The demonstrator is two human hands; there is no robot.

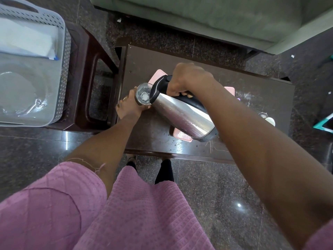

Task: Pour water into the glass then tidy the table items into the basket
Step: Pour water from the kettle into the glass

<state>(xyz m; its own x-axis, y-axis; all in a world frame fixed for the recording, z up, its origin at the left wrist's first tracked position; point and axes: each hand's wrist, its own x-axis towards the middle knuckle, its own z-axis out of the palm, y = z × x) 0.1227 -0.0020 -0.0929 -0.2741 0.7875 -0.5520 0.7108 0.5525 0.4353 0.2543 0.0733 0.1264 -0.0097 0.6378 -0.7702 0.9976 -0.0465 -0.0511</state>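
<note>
so right hand [187,82] grips the kettle [183,114], tilted spout-first toward 10 o'clock, right over the glass [143,94] that left hand [128,107] holds

glass [143,95] 1 | kettle [183,112] 1 | basket [65,69] 1 | table [153,127] 1 | stool [84,56] 1

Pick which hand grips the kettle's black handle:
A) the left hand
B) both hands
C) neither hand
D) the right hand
D: the right hand is curled round the black handle of the kettle, which is tilted with its spout over the glass; the left hand holds only the glass.
</note>
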